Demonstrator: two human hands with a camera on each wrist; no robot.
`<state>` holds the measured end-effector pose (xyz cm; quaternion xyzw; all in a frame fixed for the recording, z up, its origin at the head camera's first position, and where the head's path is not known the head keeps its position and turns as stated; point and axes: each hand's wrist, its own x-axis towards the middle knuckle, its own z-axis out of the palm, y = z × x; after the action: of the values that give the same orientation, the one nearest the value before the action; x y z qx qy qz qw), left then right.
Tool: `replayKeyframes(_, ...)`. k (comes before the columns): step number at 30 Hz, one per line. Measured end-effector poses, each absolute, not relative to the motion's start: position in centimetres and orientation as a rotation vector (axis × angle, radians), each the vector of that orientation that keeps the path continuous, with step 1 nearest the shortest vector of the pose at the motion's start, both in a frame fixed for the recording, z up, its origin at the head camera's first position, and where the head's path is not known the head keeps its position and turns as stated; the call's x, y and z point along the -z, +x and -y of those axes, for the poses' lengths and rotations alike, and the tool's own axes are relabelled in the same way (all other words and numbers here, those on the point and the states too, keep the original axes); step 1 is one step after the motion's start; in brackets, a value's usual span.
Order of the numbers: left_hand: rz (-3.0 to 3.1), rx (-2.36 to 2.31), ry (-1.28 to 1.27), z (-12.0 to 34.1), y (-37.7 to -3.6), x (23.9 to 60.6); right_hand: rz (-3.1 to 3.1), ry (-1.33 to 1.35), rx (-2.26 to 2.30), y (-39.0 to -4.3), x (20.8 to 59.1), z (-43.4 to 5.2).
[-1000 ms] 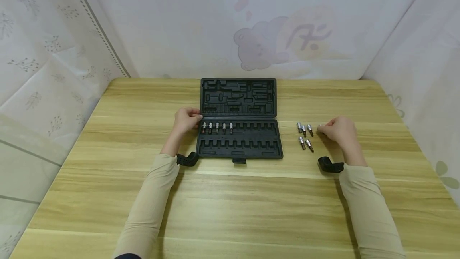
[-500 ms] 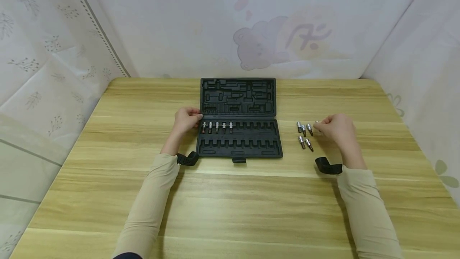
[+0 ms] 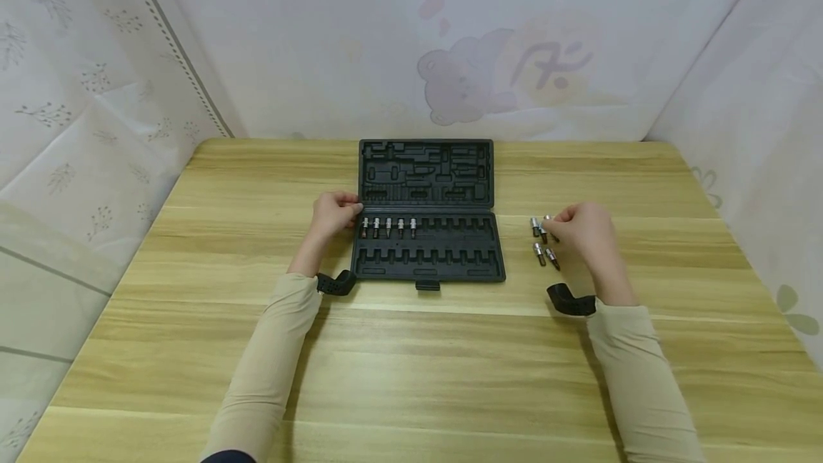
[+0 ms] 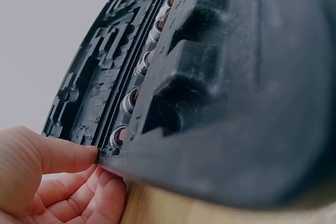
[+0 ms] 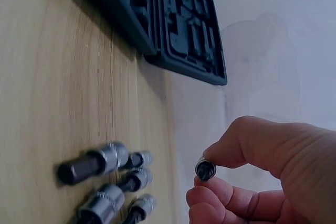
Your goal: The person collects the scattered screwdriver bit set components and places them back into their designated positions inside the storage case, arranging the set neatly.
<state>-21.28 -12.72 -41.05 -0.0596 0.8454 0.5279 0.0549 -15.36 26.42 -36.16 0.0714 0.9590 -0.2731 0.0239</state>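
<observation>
An open black tool case (image 3: 427, 252) lies at the table's centre, its lid (image 3: 426, 173) folded back. Several silver socket bits (image 3: 388, 226) fill the left part of its upper row, seen close in the left wrist view as bits (image 4: 128, 100). My left hand (image 3: 350, 211) holds the case's left edge, thumb (image 4: 63, 153) on the corner. My right hand (image 3: 554, 221) pinches one silver bit (image 5: 205, 169) between thumb and fingers, just above the loose bits (image 3: 540, 254) on the wood to the right of the case.
The loose bits (image 5: 100, 162) lie in a small cluster on the wooden table (image 3: 411, 370). White cloth walls (image 3: 450, 41) enclose the table at the back and both sides. Black wrist straps (image 3: 569, 302) sit on both forearms.
My right hand has picked a bit off the table at the right of the cluster and carried it leftward over the loose bits. The left hand and the case have stayed put.
</observation>
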Motion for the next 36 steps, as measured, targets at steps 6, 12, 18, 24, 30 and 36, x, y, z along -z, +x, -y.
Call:
replayKeyframes(6,-2.552,-1.612,-0.182,12.8,-21.3,41.1,-2.953,0.219,0.878,-15.3,36.2,-25.6)
replayKeyframes(12,-2.541,-1.619,-0.205,12.7,-21.3,41.0,-2.942,0.192,0.885,-15.3,36.2,-24.5)
replayKeyframes(18,-2.534,-1.616,-0.219,12.7,-21.3,41.0,-2.928,0.193,0.886,-15.4,36.0,-23.4)
replayKeyframes(24,-2.539,-1.612,-0.222,12.7,-21.3,41.1,-2.92,0.168,0.906,-15.6,35.9,-22.5)
replayKeyframes(30,-2.537,-1.609,-0.227,12.7,-21.3,41.2,-2.95,0.109,0.906,-15.7,35.9,-21.6)
replayKeyframes(36,-2.532,-1.613,-0.235,12.6,-21.3,41.1,-2.945,0.095,0.888,-16.0,35.8,-20.6)
